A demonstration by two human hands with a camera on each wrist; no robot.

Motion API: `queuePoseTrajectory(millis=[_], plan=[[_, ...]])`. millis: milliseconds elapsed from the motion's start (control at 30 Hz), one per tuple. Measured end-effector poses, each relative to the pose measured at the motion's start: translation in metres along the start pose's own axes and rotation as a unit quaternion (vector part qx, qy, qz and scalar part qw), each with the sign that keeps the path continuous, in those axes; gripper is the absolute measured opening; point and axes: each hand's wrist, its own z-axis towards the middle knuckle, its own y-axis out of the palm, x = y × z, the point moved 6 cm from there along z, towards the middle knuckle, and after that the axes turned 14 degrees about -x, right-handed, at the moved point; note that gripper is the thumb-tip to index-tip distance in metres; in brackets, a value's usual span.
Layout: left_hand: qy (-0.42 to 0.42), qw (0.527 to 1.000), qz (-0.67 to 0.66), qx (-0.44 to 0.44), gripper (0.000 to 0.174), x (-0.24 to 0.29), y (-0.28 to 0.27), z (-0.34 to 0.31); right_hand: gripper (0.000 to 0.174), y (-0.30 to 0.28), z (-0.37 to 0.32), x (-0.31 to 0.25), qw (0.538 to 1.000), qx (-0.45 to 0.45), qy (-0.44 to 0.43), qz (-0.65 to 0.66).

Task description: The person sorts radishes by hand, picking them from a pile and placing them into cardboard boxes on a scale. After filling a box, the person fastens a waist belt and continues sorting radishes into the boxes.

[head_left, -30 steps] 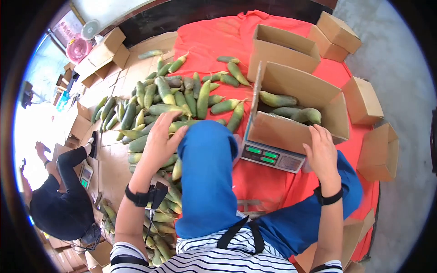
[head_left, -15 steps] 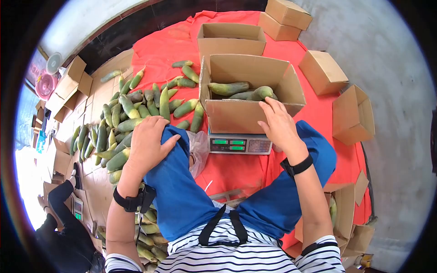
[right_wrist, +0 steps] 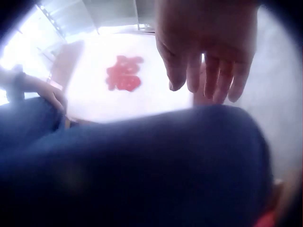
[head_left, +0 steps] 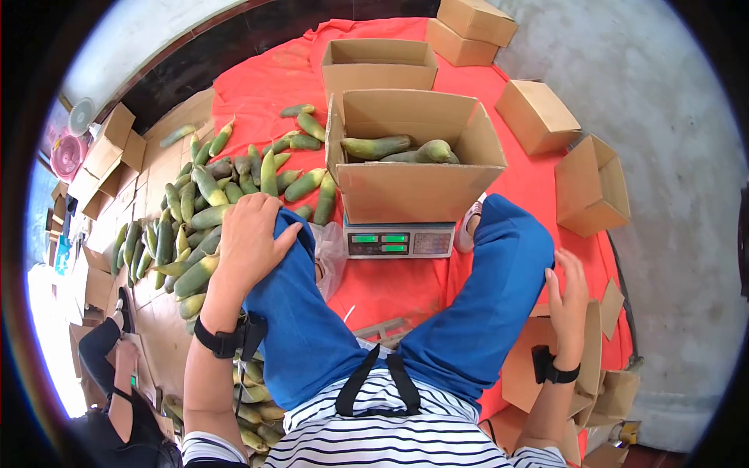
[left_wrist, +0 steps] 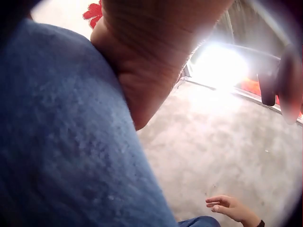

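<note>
My left hand (head_left: 251,238) rests on the left knee in the blue trousers (head_left: 308,327), its thumb spread. Beside the outer side of the right knee hangs my right hand (head_left: 569,295), fingers loosely extended and holding nothing; the right wrist view also shows the fingers of this right hand (right_wrist: 208,52) pointing down above the trouser leg. Between the knees and farther off, an uncovered cardboard box (head_left: 417,195) stands on a digital scale (head_left: 399,240) with green readouts. Inside the box lie several long green radishes (head_left: 378,147), partly hidden by its front wall.
A large heap of green radishes (head_left: 187,226) spreads at the left. Another cardboard box (head_left: 378,76) stands behind the scale, more boxes (head_left: 538,117) along the right. Red cloth (head_left: 382,285) covers the floor. A second person (head_left: 117,405) sits at lower left.
My right hand has left the front edge of the box on the scale and moved right and down, past the right knee. The left hand has settled on the left knee. The head view has turned.
</note>
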Motion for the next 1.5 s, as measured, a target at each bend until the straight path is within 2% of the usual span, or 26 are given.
queuePoseTrajectory(millis=[33,100,133,200,233,333,667,800,833,867,900,967,1033,1200,1333,1400,1433,1500], plan=[[0.001,1.0,-0.001,0.0,0.037,0.001,0.0,0.002,0.03,0.007,-0.009,0.006,1.0,0.001,0.001,-0.001],[0.024,1.0,-0.009,-0.013,0.035,0.004,0.002,0.007,0.025,0.029,-0.027,0.027,0.99,-0.034,0.077,0.11],[0.026,1.0,-0.009,-0.013,0.035,0.004,0.0,0.009,0.025,0.036,-0.033,0.03,0.99,-0.033,0.079,0.11],[0.064,0.997,-0.019,-0.046,0.035,0.008,0.001,0.015,0.023,0.062,-0.045,0.039,0.978,-0.09,0.136,0.127],[0.067,0.996,-0.019,-0.047,0.035,0.007,-0.001,0.018,0.025,0.069,-0.049,0.036,0.991,-0.061,0.086,0.085],[0.107,0.989,-0.051,-0.09,0.036,0.007,0.004,0.027,0.029,0.075,-0.054,0.024,0.991,-0.039,0.092,0.085],[0.073,0.995,-0.03,-0.069,0.034,0.012,0.006,0.029,0.032,0.079,-0.051,0.023,0.992,-0.044,0.1,0.061],[0.09,0.993,-0.043,-0.062,0.033,0.014,0.011,0.03,0.036,0.09,-0.058,0.037,0.98,-0.077,0.176,0.059],[0.106,0.993,-0.05,-0.027,0.031,0.018,0.008,0.028,0.036,0.087,-0.058,0.036,0.983,-0.061,0.165,0.047],[0.092,0.993,-0.059,-0.052,0.031,0.018,0.008,0.03,0.036,0.089,-0.059,0.039,0.982,-0.057,0.168,0.058],[0.097,0.993,-0.062,-0.031,0.03,0.023,0.005,0.028,0.036,0.083,-0.056,0.03,0.981,-0.058,0.16,0.091],[0.089,0.993,-0.064,-0.045,0.028,0.024,0.007,0.029,0.032,0.093,-0.062,0.041,0.981,-0.056,0.157,0.097],[0.093,0.992,-0.062,-0.05,0.027,0.025,0.008,0.031,0.032,0.105,-0.074,0.055,0.973,-0.075,0.188,0.11],[0.101,0.992,-0.052,-0.056,0.027,0.03,0.008,0.033,0.031,0.154,-0.136,0.105,0.95,-0.123,0.269,0.102],[0.095,0.991,-0.048,-0.085,0.025,0.031,0.012,0.037,0.032,0.199,-0.209,0.159,0.949,-0.093,0.281,0.103],[0.098,0.991,-0.045,-0.075,0.025,0.033,0.012,0.038,0.031,0.206,-0.246,0.18,0.916,-0.107,0.372,0.105],[0.095,0.991,-0.049,-0.074,0.025,0.032,0.013,0.038,0.031,0.209,-0.26,0.186,0.914,-0.105,0.377,0.104],[0.105,0.991,-0.053,-0.07,0.025,0.032,0.015,0.039,0.031,0.208,-0.288,0.201,0.881,-0.064,0.447,0.145]])
